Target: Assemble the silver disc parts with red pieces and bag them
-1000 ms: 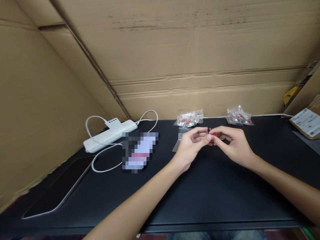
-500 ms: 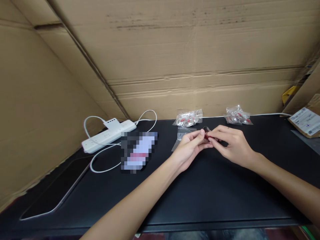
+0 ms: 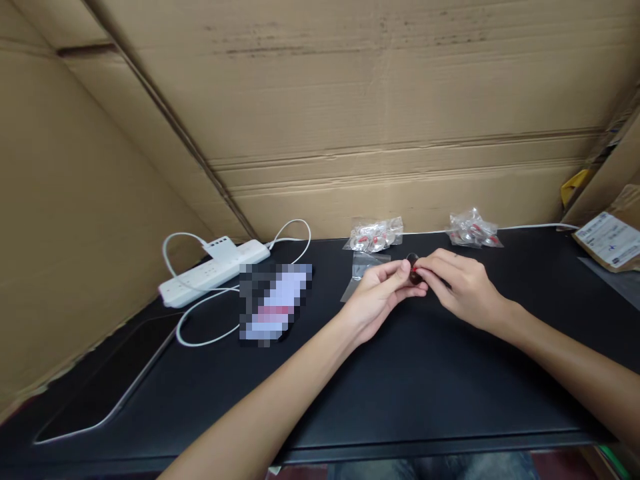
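Note:
Above the black table, my left hand (image 3: 383, 290) pinches a small, dark, shiny round disc (image 3: 415, 275) with a red part between thumb and fingers. My right hand (image 3: 463, 283) meets it from the right, thumb and index finger closed on the disc's red part. Much of the disc is covered by fingers, and its exact kind does not show. Just behind my left hand lies a flat clear plastic bag (image 3: 367, 265). Farther back, a clear bag of silver discs with red parts (image 3: 376, 235) rests near the cardboard wall, and a similar bag (image 3: 473, 229) lies to its right.
A white power strip (image 3: 215, 272) with a looping white cable (image 3: 179, 328) sits at left, beside a blurred-out flat object (image 3: 277, 303). A dark tablet-like slab (image 3: 107, 380) lies front left. A labelled cardboard package (image 3: 611, 239) stands at right. Cardboard walls (image 3: 320, 100) enclose the table (image 3: 435, 393).
Both hands stay together at nearly the same place. The disc has turned between the fingers, and more of its dark round face shows. The whole view has shifted slightly.

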### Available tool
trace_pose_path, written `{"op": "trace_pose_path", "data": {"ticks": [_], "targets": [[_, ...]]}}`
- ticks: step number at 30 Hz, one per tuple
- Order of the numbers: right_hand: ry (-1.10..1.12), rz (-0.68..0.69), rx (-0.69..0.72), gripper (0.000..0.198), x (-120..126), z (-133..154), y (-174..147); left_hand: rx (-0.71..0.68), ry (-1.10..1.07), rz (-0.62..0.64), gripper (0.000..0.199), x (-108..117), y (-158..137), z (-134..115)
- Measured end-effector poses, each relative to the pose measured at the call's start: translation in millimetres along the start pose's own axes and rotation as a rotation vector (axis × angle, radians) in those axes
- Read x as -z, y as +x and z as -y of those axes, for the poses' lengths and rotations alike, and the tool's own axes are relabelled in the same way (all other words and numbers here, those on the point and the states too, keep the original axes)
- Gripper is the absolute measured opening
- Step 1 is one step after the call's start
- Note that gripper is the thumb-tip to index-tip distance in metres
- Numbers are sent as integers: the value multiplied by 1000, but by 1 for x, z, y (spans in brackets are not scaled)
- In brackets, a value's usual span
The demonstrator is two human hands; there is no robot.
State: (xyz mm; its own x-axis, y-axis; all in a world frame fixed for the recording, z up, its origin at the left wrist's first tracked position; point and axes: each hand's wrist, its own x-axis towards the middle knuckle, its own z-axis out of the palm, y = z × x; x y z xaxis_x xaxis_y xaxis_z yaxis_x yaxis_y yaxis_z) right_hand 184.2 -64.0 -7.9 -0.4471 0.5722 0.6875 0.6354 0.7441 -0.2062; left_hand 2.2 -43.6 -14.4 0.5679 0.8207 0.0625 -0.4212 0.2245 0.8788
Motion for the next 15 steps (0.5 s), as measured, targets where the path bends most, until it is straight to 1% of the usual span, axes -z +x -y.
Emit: {"op": "trace_pose_path", "data": {"ticks": [6,12,15], "targets": [[-19,-7,32,22,0,1,-1,-8,6,45,26,0,0,0],[-143,12,88,21,0,3,-2,-22,43,15,24,-2,-2,-1],[-89,-20,44,20,0,7,1,-39,71,2,23,-4,-2,-3]]}}
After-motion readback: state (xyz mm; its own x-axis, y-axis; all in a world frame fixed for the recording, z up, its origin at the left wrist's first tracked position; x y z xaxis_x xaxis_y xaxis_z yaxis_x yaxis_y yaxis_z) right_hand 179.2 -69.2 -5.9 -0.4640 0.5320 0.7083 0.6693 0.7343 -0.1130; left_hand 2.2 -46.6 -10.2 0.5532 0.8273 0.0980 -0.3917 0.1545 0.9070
